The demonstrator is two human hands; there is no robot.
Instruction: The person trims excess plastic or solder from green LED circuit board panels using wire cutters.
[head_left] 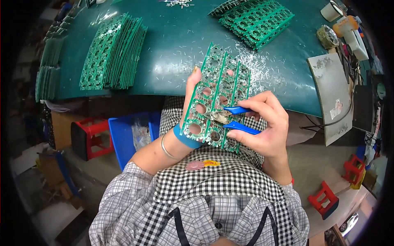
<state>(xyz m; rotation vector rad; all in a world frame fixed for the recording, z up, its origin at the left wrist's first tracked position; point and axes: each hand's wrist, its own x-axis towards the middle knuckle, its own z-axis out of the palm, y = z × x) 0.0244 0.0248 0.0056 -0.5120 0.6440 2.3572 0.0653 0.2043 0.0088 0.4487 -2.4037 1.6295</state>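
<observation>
My left hand (191, 87) holds up a green circuit board panel (210, 98) from beneath. Its thumb lies along the panel's left edge, and the other fingers are mostly hidden, with skin showing through the round holes. The panel is tilted, with several rows of ring-shaped boards on it. In my right hand (271, 125) is a pair of wire cutters (221, 117) with blue handles, gripped between thumb and fingers with the handles spread. The cutter jaws point left, over the panel's lower middle, close to its surface. Whether they touch a lead cannot be made out.
Small cut lead pieces (262, 69) litter the green table (172, 41). Stacked panels (113, 53) stand at the left, and another stack (258, 22) lies at the back right. A metal-grey board (330, 94) leans at the right edge. Below left is a blue bin (123, 141).
</observation>
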